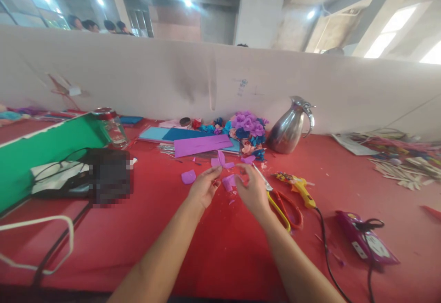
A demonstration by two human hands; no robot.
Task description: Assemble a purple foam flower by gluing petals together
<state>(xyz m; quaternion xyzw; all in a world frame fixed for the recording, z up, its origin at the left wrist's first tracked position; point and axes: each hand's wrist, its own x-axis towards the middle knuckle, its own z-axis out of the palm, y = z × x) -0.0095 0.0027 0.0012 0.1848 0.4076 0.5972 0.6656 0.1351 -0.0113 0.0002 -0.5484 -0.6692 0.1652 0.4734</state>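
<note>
My left hand (206,186) is closed, its fingertips pinching a small purple paper flower (222,159) with spread petals. Just to the right, my right hand (252,188) is held with its fingers apart and bent, and nothing shows between them. Between the hands a purple paper piece (229,182) lies on the red table (206,257). Another purple petal (188,177) rests left of my left hand, and one more (247,159) is beyond my right fingertips. Scissors (284,211) with yellow and red handles lie beside my right wrist.
Purple crepe paper (203,148) and a bunch of paper flowers (248,126) lie behind the hands. A metal jug (288,126) stands back right. Right are a yellow glue gun (303,192) and a corded purple power strip (368,238). A black bag (110,174) and glass jar (115,131) are left.
</note>
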